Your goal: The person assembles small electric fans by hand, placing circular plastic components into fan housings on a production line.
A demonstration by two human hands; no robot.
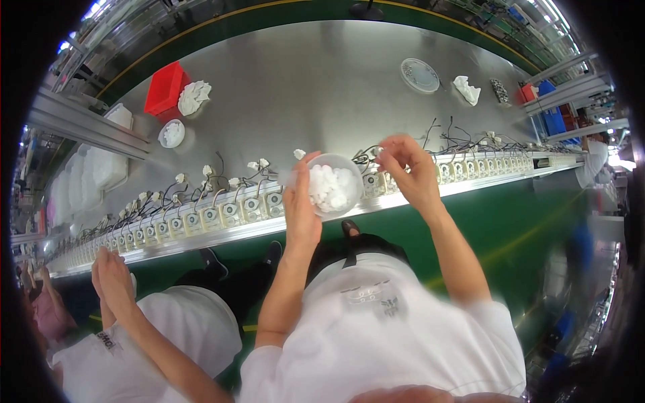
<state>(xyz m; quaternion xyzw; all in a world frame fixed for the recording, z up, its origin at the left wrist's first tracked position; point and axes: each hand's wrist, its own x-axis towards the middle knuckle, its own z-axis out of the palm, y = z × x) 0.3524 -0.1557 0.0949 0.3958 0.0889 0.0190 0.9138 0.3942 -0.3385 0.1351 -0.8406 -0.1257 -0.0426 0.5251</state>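
My left hand is wrapped round the side of a round white bowl, tilted so its inside shows. Small white pieces lie heaped in it. Just right of the bowl, my right hand is raised over the row with thumb and fingertips drawn together. Whatever they pinch is too small to make out. Dark wires loop beside those fingertips. Below both hands runs a long line of small pale square units with round dark centres, their wires and white connectors trailing onto the table.
On the metal table stand a red bin, crumpled white cloth and another bowl of white pieces. A clear round lid and white tissue lie far right. A co-worker's hands are at left.
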